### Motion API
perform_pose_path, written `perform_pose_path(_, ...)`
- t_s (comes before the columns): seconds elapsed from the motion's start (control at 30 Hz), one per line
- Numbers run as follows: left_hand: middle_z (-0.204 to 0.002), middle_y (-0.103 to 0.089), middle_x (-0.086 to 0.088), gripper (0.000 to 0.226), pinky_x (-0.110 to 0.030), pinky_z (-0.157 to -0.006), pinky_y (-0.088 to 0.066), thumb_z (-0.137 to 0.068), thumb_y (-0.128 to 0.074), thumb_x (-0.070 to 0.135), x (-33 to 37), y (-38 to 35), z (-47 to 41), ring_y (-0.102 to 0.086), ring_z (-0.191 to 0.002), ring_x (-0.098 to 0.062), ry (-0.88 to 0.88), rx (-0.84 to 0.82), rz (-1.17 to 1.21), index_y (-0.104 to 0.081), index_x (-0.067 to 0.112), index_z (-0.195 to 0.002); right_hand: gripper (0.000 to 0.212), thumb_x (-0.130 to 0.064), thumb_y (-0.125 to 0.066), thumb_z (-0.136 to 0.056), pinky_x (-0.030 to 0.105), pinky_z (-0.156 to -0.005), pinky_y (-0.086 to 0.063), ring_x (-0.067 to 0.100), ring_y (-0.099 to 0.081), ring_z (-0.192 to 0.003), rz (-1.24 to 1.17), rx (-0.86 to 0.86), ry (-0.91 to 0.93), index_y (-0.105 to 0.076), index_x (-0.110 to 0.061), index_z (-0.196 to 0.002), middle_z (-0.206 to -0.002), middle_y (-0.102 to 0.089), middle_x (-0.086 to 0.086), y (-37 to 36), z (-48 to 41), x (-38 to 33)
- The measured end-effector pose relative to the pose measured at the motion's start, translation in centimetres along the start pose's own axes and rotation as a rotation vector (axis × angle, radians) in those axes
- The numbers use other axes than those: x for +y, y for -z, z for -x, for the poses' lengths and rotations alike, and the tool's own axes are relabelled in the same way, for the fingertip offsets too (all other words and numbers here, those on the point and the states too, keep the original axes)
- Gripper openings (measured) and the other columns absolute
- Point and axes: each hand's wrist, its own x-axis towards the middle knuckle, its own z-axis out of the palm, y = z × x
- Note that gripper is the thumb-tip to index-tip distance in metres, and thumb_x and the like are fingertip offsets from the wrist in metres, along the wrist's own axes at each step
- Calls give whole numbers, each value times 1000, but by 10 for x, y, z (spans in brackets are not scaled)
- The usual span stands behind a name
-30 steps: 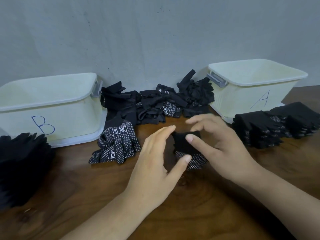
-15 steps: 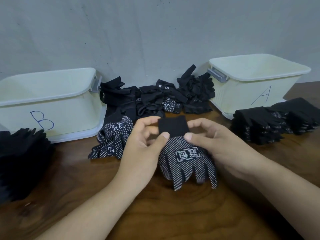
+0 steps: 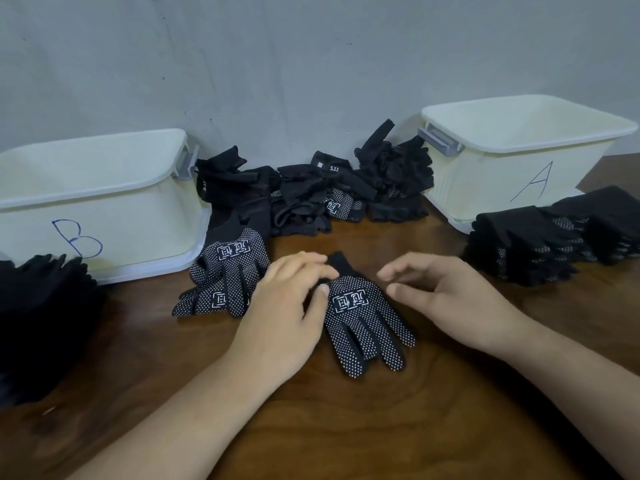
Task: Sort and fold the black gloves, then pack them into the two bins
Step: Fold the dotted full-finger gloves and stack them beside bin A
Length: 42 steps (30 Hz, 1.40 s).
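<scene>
A black glove with white dots (image 3: 360, 317) lies flat on the wooden table (image 3: 346, 427), cuff away from me and fingers toward me. My left hand (image 3: 291, 306) rests on it, fingers laid over the cuff and thumb tip touching the palm's left edge. Just right of the glove, my right hand (image 3: 446, 296) hovers with fingers loosely curled, holding nothing. More dotted gloves (image 3: 228, 271) lie to the left. An unsorted heap of black gloves (image 3: 346, 188) sits against the wall between bin B (image 3: 104, 216) and bin A (image 3: 519, 168).
A row of folded black gloves (image 3: 540, 244) lies in front of bin A at the right. Another dark stack of gloves (image 3: 41, 323) sits at the left edge in front of bin B. A grey wall stands right behind the bins.
The folded glove was opened out, held up by its cuff in both hands, then laid flat. My right hand has let go and drawn to the right; my left stays on the cuff.
</scene>
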Motion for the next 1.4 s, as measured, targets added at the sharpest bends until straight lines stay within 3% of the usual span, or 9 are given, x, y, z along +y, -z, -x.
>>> perform_pose_path(0.23, -149, -48, 28, 52, -36, -125, -20, -108, -21, 53, 7, -4, 6, -35, -143, 2, -6, -165, -305, -55, 47, -147, 22, -55, -62, -102, 33, -104, -46, 4, -57, -124, 475, -116, 396, -76, -43, -114, -121, -64, -30, -10, 11, -2)
perform_pose_path(0.4, -102, -56, 19, 43, -40, -101, -39, -107, -32, 49, 15, -4, 11, -51, -100, -9, -66, -4, -370, -73, 41, -114, 28, -56, -54, -104, 44, -107, -49, -1, -50, -129, 615, 15, 312, -72, -44, -122, -128, -62, -30, -6, 4, 9)
perform_pose_path(0.6, -124, -57, 23, 28, -32, -113, -31, -103, -45, 46, 8, -7, 12, -53, -121, -6, -151, -76, -314, -67, 41, -121, 47, -71, -40, -101, 37, -120, -37, -9, -39, -141, 647, -141, 245, -61, -52, -139, -146, -50, -35, -2, 2, 13)
perform_pose_path(0.73, -117, -56, 22, 35, -37, -104, -38, -100, -43, 60, 12, -6, 12, -52, -110, -7, -152, -94, -383, -66, 45, -123, 57, -76, -24, -101, 41, -132, -14, -6, -15, -157, 748, -167, 135, -35, -61, -155, -163, -24, -39, 7, -5, 22)
perform_pose_path(0.87, -98, -57, 19, 38, -35, -95, -37, -101, -41, 62, 19, -5, 16, -53, -97, -4, -117, -68, -207, -74, 46, -112, 47, -45, -48, -104, 47, -126, -33, 7, -36, -150, 595, 41, 125, -49, -51, -151, -157, -42, -30, 10, -7, 25)
perform_pose_path(1.0, -104, -55, 21, 25, -35, -96, -40, -100, -52, 45, 16, -2, 13, -51, -102, -5, -121, -55, -94, -72, 42, -115, 35, -26, -56, -104, 26, -117, -39, 1, -50, -133, 488, 105, 202, -70, -42, -132, -137, -59, -28, 7, -5, 22)
perform_pose_path(1.17, -118, -52, 24, 30, -34, -104, -38, -99, -51, 52, 15, -6, 16, -48, -112, -4, -230, -174, -226, -66, 42, -123, 28, -43, -64, -100, 24, -99, -46, 5, -54, -114, 544, 161, 208, -72, -38, -126, -125, -61, -25, 1, -2, 15)
perform_pose_path(1.3, -114, -51, 23, 27, -34, -104, -38, -96, -57, 54, 18, -5, 17, -47, -108, -4, -267, -176, -235, -65, 43, -119, 50, -68, -53, -96, 43, -109, -46, 16, -50, -129, 695, 157, 19, -67, -40, -135, -138, -60, -19, -2, -5, 16)
perform_pose_path(1.4, -113, -51, 23, 28, -35, -103, -39, -95, -58, 54, 21, -6, 19, -47, -107, -5, -287, -184, -234, -65, 43, -119, 27, -57, -65, -96, 45, -104, -50, 8, -56, -119, 600, 129, 84, -75, -42, -116, -123, -66, -27, -6, -8, 19)
